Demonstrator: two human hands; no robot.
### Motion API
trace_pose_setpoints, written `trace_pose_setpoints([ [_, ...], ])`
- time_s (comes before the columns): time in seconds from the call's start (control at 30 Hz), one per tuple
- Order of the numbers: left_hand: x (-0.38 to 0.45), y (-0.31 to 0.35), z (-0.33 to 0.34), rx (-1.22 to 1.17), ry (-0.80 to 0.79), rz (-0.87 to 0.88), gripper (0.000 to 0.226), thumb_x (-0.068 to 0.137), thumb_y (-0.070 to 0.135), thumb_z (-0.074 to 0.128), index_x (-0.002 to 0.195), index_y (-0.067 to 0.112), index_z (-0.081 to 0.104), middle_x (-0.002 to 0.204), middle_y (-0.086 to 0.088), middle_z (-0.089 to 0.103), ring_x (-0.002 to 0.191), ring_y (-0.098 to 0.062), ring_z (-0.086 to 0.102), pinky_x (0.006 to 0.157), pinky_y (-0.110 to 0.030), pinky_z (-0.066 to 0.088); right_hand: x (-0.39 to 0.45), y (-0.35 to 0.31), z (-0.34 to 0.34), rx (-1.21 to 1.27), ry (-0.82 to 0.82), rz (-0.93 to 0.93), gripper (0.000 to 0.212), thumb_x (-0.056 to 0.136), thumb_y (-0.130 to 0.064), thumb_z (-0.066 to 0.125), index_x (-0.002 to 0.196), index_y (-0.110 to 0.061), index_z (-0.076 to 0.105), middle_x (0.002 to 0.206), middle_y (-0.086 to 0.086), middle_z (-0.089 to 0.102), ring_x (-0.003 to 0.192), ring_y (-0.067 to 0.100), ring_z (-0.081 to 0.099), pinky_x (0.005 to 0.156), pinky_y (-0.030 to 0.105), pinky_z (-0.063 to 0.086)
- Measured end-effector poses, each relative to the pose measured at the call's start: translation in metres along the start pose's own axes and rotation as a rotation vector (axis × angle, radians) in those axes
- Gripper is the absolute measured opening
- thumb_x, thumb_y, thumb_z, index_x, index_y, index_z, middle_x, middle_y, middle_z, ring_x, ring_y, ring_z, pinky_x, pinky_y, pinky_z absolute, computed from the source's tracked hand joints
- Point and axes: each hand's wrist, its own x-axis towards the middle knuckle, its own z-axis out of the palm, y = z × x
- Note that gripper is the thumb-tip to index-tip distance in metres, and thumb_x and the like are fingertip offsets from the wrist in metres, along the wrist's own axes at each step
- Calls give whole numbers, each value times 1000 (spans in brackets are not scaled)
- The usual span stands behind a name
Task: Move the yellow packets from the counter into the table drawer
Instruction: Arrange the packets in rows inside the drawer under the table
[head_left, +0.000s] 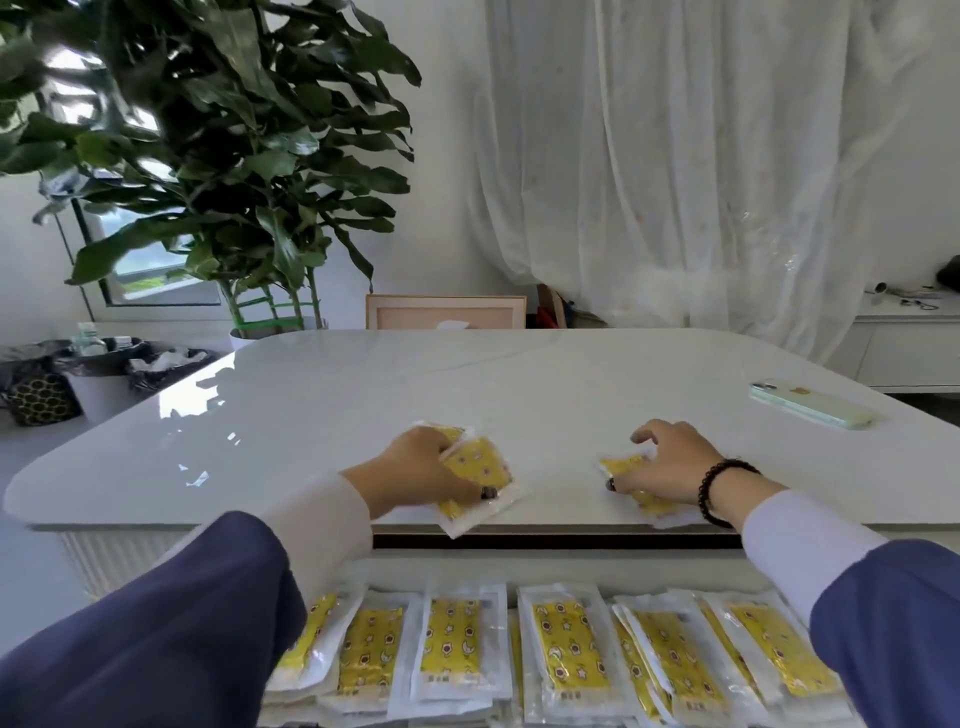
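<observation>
Near the front edge of the glossy white counter (467, 374), my left hand (421, 467) grips a small bunch of yellow packets (480, 467) in clear wrappers. To the right, my right hand (670, 462) lies over another yellow packet (628, 465) flat on the counter, fingers curled onto it and thumb on its near side. Below the counter's edge the table drawer (545, 566) stands pulled out. It holds several yellow packets (566, 644) laid side by side in rows. Both my forearms wear white cuffs under blue sleeves, and a dark bead bracelet sits on my right wrist.
A pale green phone (810, 402) lies face down at the counter's right side. A large leafy plant (228, 156) stands beyond the far left corner, with lined bins (104, 374) on the floor at left. White curtains hang behind.
</observation>
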Motion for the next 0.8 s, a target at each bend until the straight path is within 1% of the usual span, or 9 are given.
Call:
trace_pose_setpoints([
  [0.1,15,-7,-32,-450,51,-66,34,76,30,80,97,5,70,93,-14,70,80,-24,62,75,-31,53,8,10,-10,72,68,55,71,65,-49,81,122,-14,56,130,5,52,117,23,51,91,30,42],
  [0.17,28,-16,-43,-595,184,-137,34,75,30,81,91,2,68,86,-15,67,77,-24,57,73,-33,49,11,17,-15,20,39,141,76,62,-55,80,120,-10,57,126,5,56,110,22,53,90,30,42],
  [0.23,40,-25,-38,-529,286,-199,31,75,29,81,86,5,66,83,-10,64,77,-24,56,69,-30,45,14,19,-18,-1,-35,221,85,56,-63,79,115,-5,59,115,6,60,98,22,54,80,30,46],
  [0.33,52,-35,-20,-269,259,-255,34,74,35,81,86,8,64,82,-7,63,73,-22,58,66,-30,48,15,11,-18,101,-91,278,102,54,-68,77,126,-1,51,108,9,55,94,25,52,64,28,42],
  [0.43,60,-30,-13,-80,241,-263,37,73,39,81,83,11,59,87,-6,63,76,-19,57,77,-33,52,15,-8,-9,138,-82,269,109,57,-68,75,136,-2,41,132,14,50,116,30,51,87,32,46],
  [0.5,64,-24,-11,-37,224,-252,41,74,36,80,93,6,60,90,-8,65,78,-19,59,75,-31,52,16,-19,5,32,-74,266,109,52,-73,74,133,-8,44,134,13,48,119,31,49,96,35,45],
  [0.57,65,-21,-7,-30,203,-253,42,74,35,79,96,4,61,90,-9,65,76,-19,59,73,-30,52,17,-31,16,-68,-66,264,97,51,-72,75,124,-12,50,125,10,51,114,29,51,96,36,46],
  [0.67,58,-20,-5,13,194,-225,37,76,36,78,88,7,59,87,-7,63,74,-18,58,69,-29,49,15,-45,17,-64,-97,222,70,66,-52,79,116,-9,53,105,5,56,97,22,54,80,28,46],
  [0.8,37,-19,-4,51,179,-180,38,78,37,75,98,9,59,97,-7,65,89,-22,62,77,-31,51,6,-50,16,-35,-126,184,50,75,-38,78,108,-10,52,94,3,53,89,21,53,70,26,43],
])
